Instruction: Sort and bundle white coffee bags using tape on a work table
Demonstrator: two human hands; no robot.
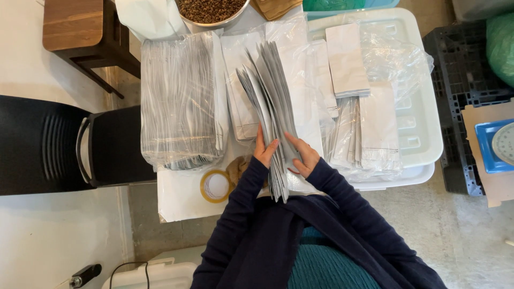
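Gripping from both sides, the left hand (265, 151) and the right hand (303, 158) clamp a fanned stack of flat white pouches (267, 101), and what a spread it is. The left hand's fingers curl against the stack's left face near its lower end, and the right hand presses flat against the right face, fingers stretched up the paper. Both hands are closed on the stack, neither one free. The stack stands on edge, fanning out away from the body, its lower end just in front of the dark blue sleeves (251, 203).

Just left of it lies a thick bundle of pouches in clear wrap (179, 101), lying on the white work surface (176, 200). Near the left wrist, a roll of tape (216, 185) rests flat on that surface. To the right, more pouches in loose clear plastic (369, 123) sit on a white plastic lid (423, 128). Up at the far edge, a metal bowl of brown grains (211, 10) peeks in. A black chair (48, 144) stands to the left, a black crate (460, 91) to the right.
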